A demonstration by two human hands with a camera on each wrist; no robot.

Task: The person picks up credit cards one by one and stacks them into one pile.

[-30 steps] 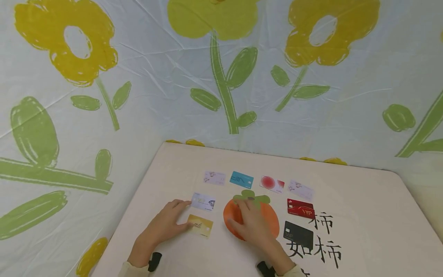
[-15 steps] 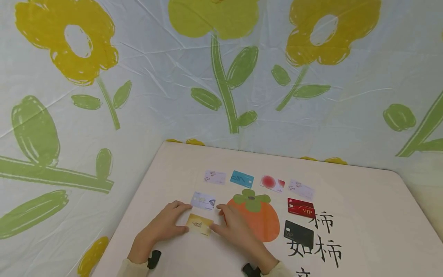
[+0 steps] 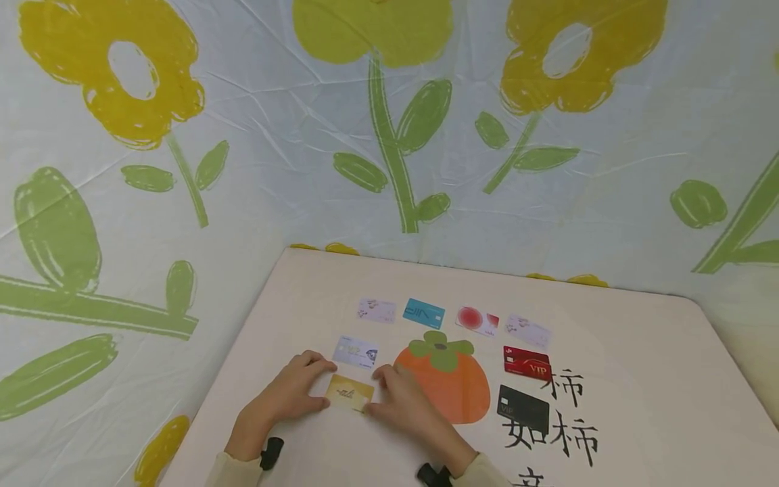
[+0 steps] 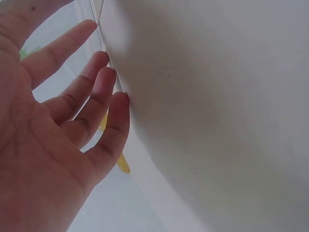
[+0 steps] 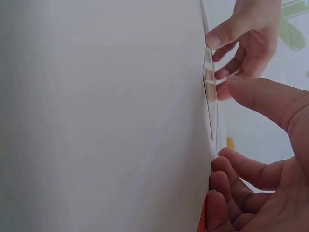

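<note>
Low in the head view, just left of centre: a gold card [image 3: 349, 393], lying on the pale table [image 3: 645, 352] between left hand [image 3: 286, 392] and right hand [image 3: 404, 399]. On both sides, no closed grip: thumbs and forefingers parted around the card's ends, left thumb by its lower left corner, right thumb at its lower right. Just above, a silvery card [image 3: 355, 352]; at lower centre, an orange persimmon print [image 3: 456, 392]. Only in this view, the wider layout: four more cards [image 3: 424, 314] in a row above the print, then a red card [image 3: 527, 363] and a black card [image 3: 523, 408] lower right.

From the right wrist, a low, nearly edge-on look: upper right, left thumb apparently touching the gold card; lower right, right-hand fingers bent at the table surface. Whether slightly lifted, impossible to tell. From the left wrist, at left of frame, palm and loosely bent fingers.
</note>
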